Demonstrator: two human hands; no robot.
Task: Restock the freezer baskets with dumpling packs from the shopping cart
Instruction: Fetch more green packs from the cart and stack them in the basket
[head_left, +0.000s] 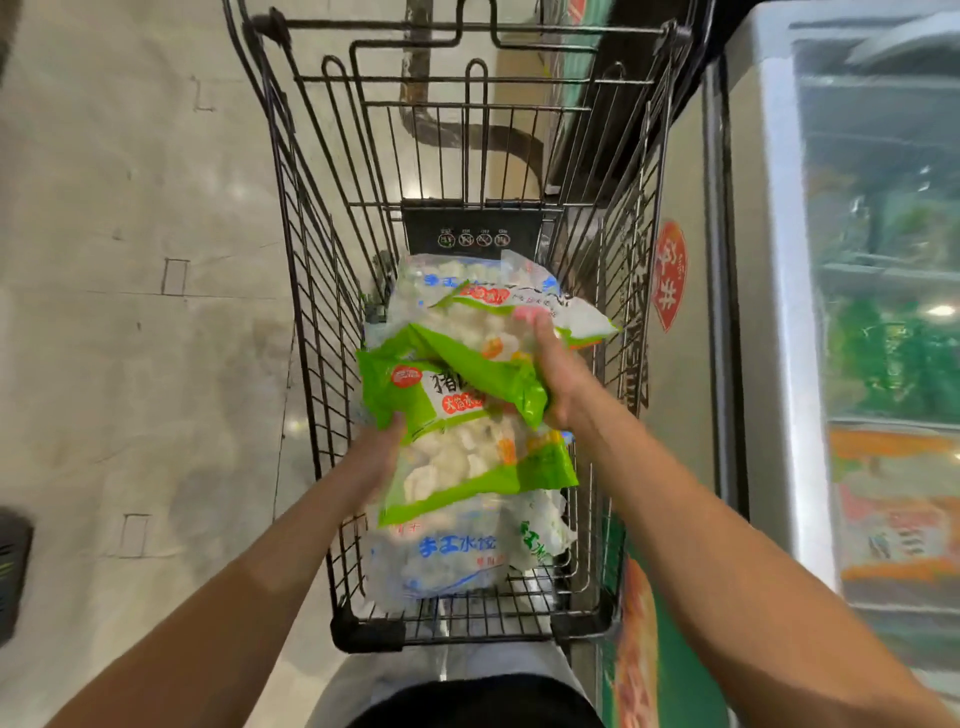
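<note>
Hands over shopping cart (311, 291): left hand (382, 452) grips green dumpling pack (467, 447); right hand (558, 374) grips second green pack (483, 364).

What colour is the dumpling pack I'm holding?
Bright green with a clear window, on the dumpling pack; head view.

Supermarket frozen-food aisle, black wire shopping cart (311, 270) on a pale tiled floor (130, 260), printed dumpling packs (467, 431) piled inside the cart, glass-topped chest freezer (769, 260) just right of the cart, packaged goods (893, 364) under its lid, round red sticker (669, 275) on its side.
</note>
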